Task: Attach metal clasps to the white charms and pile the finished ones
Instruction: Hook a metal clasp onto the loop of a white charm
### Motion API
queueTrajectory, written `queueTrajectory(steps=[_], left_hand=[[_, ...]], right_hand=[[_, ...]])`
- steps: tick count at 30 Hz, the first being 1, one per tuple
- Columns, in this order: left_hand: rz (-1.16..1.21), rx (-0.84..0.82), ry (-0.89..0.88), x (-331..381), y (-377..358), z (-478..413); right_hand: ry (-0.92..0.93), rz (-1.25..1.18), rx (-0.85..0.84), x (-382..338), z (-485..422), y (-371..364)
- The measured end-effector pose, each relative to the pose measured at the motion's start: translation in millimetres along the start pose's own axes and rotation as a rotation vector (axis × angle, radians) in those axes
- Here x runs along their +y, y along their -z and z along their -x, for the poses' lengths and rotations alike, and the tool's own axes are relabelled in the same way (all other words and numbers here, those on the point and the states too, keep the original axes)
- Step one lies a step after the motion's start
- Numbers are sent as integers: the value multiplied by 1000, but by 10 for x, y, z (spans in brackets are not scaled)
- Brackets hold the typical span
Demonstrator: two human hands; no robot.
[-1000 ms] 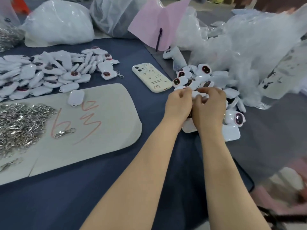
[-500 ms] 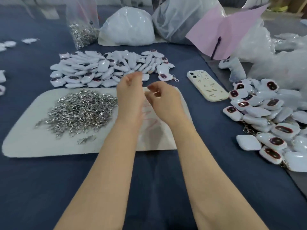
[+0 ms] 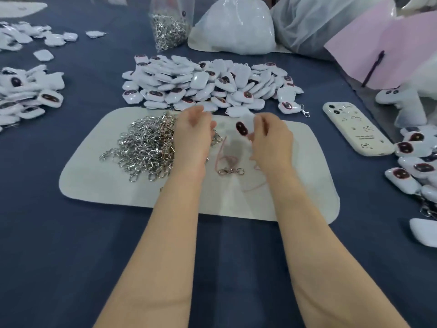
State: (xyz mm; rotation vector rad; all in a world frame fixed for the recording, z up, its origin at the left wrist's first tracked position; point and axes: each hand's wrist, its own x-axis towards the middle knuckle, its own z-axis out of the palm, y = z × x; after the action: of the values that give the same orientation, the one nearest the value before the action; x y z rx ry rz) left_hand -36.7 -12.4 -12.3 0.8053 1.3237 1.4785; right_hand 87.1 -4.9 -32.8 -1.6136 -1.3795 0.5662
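Note:
My right hand point(image 3: 270, 143) hovers over the white mat point(image 3: 302, 185) and pinches a white charm point(image 3: 241, 128) with a dark red patch at its fingertips. My left hand point(image 3: 192, 140) hangs with relaxed fingers over the right edge of the heap of metal clasps point(image 3: 144, 147); I see nothing in it. One loose clasp point(image 3: 230, 171) lies on the mat between my wrists. A big pile of white charms point(image 3: 203, 84) lies just beyond the mat. Another heap of charms point(image 3: 416, 162), some with clasps, lies at the right edge.
A cream phone point(image 3: 354, 129) lies right of the mat. Behind are a clear bag of clasps point(image 3: 169, 29), stuffed plastic bags point(image 3: 234, 27) and pink paper point(image 3: 390, 43). More white charms point(image 3: 28, 91) lie far left. The table has a dark blue cloth point(image 3: 71, 245).
Both hands left the charm heap on the right and came over the mat. My right hand now holds a charm, and my left hand has reached the clasp heap.

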Motion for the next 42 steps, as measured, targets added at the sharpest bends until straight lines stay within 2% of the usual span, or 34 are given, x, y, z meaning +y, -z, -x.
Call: queueTrajectory(steps=[3,5,7,9,10,13,14,16,19,22,24,28,31,34,42], left_hand=[[-309,-176,-145,-24,-89,43],[-354,-267,-138,-29,-126,62],[-302,-272,-102,-34,-131,50],[-221,-197,-74,-36,-104,14],[-154,-150,-47,-29,-85,-5],[48,-88,53,-32,-45,-55],[79,-86,74,-33,-39,-55],[85,-96,84,-40,-43,-39],[90,-96,84,-46,-76,-7],[68,-80,74,-54,-100,7],[-11,-88,45,-68,-114,10],[-225,-154,-61,-121,-130,3],[-267,-208,-70,-144,-144,14],[-271,-242,-41,-139,-174,55],[-202,-283,100,-98,-185,94]], right_hand=[[-26,-255,-83,-104,26,98],[-46,-361,-126,-159,40,138],[-109,-406,-149,-189,56,177],[-133,-274,-212,-170,84,220],[-96,-114,-297,-164,96,246],[89,393,-683,-219,160,269],[127,473,-761,-248,175,255],[173,559,-810,-290,185,218],[143,542,-717,-264,161,182],[97,380,-462,-124,118,136],[26,153,-318,-34,93,97],[-177,-486,-165,46,22,131],[-219,-748,-132,63,-14,160],[-198,-832,-184,43,-9,147],[-148,-679,-178,39,-9,114]])
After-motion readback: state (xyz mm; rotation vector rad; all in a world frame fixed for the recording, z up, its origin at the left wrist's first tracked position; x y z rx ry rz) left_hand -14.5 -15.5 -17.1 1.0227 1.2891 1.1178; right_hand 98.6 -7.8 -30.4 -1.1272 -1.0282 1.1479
